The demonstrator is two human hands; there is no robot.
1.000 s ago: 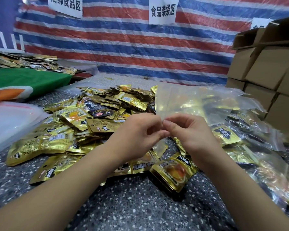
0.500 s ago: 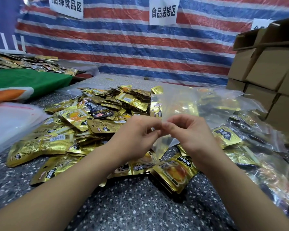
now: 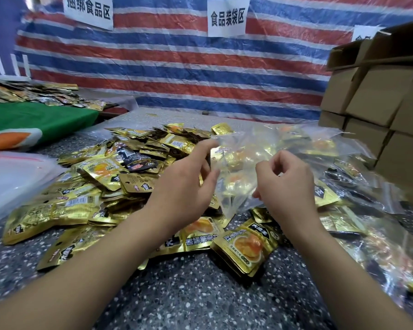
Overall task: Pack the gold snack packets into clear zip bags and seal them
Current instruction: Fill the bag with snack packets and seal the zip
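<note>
Head view. Left hand (image 3: 184,186) and right hand (image 3: 287,184) are raised at frame centre, apart, with a clear bag (image 3: 236,167) between them. Left hand: fingers fairly straight, thumb and forefinger spread at the bag's left edge; whether they actually pinch the film I cannot tell. Right hand: fingers curled, pinching the bag's right edge (film is blurred there). Gold shapes show through the bag; inside it or behind it, cannot tell.

Loose gold packets (image 3: 100,177) lie heaped on the desk (image 3: 200,294) at centre left, reaching under the left wrist. One packet (image 3: 246,246) lies alone just below the hands. Filled bags (image 3: 358,210) are piled at right, up against the boxes (image 3: 386,110). Bare speckled desk runs along the bottom edge between the forearms. A flat clear stack (image 3: 12,177) sits at the left edge.
</note>
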